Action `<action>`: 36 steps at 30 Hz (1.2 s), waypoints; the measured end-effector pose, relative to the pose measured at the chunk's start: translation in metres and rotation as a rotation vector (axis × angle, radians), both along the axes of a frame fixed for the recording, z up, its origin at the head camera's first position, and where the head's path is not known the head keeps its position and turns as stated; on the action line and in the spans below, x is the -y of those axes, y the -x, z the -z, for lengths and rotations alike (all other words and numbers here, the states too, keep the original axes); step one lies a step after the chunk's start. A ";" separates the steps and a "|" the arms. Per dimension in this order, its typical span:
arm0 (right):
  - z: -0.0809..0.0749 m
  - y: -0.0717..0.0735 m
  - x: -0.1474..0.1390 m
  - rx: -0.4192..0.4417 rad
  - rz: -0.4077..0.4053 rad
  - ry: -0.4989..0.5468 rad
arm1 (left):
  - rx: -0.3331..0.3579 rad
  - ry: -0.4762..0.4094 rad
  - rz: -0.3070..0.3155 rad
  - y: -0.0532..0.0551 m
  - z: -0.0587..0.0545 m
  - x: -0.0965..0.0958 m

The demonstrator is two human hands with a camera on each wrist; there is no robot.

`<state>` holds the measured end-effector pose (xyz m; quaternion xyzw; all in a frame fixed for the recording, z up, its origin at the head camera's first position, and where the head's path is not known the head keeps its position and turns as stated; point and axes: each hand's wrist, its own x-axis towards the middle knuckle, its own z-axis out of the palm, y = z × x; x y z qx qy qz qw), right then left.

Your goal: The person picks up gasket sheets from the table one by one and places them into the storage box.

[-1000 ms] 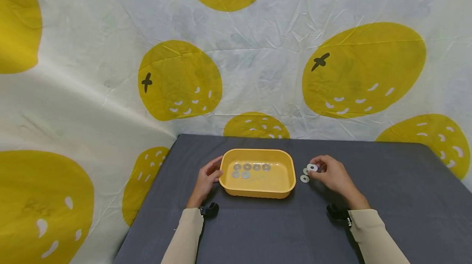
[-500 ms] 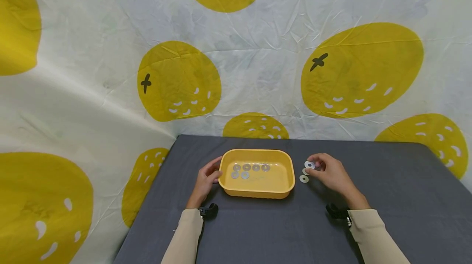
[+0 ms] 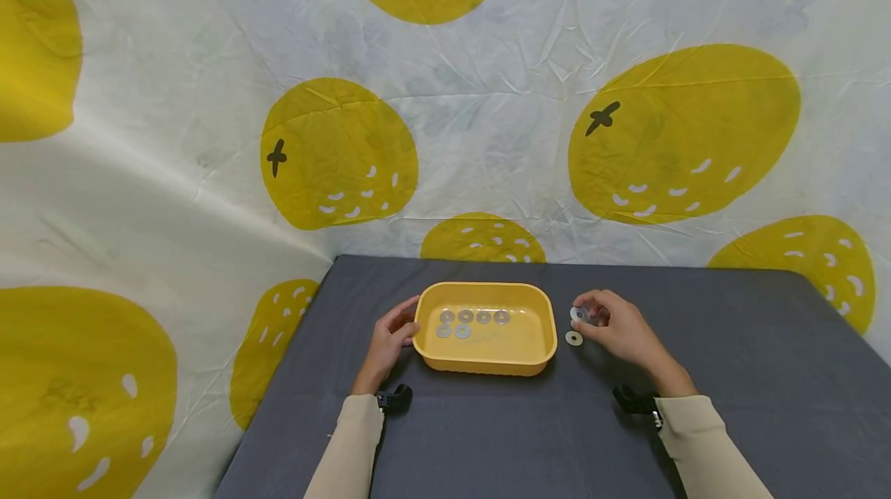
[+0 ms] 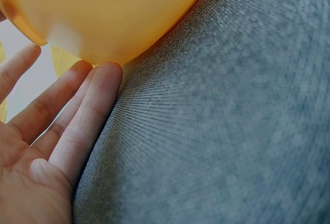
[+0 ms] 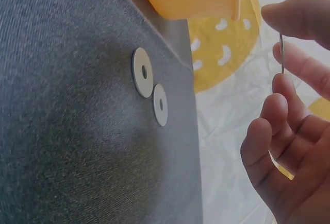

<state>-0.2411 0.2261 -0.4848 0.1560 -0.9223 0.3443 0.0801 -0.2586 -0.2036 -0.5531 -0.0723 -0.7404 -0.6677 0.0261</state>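
A yellow plastic tub point(image 3: 518, 338) stands on the table with several metal washers point(image 3: 462, 331) lying flat inside. My left hand point(image 3: 388, 340) is at its left end, thumb at the rim. In the left wrist view, straight fingers point(image 4: 105, 82) rest against the tub's outer wall. My right hand point(image 3: 623, 329) pinches one washer point(image 3: 579, 314) between thumb and fingertips, to the right of the tub. That washer point(image 5: 282, 54) appears edge-on in the right wrist view. Two more washers, a nearer one point(image 5: 142, 72) and a farther one point(image 5: 161, 105), lie side by side on the cloth.
A dark grey cloth point(image 3: 487, 437) covers the table. Behind and to the left hangs a white sheet point(image 3: 487, 151) printed with yellow fruit. Each wrist wears a black strap, the left strap point(image 3: 395, 398) lying just below the tub's left end.
My right hand has shifted slightly left with the pinched washer, which now overlaps one table washer in the head view. The left hand and the tub have stayed in place.
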 end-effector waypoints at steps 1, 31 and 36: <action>0.000 0.000 0.000 -0.003 -0.003 0.000 | -0.005 -0.001 -0.001 0.000 0.000 0.000; -0.014 -0.016 0.051 -0.150 -0.079 0.031 | 0.021 -0.007 0.060 -0.015 -0.027 0.001; -0.017 -0.015 0.064 -0.139 -0.101 0.031 | 0.021 -0.008 0.061 -0.015 -0.029 -0.001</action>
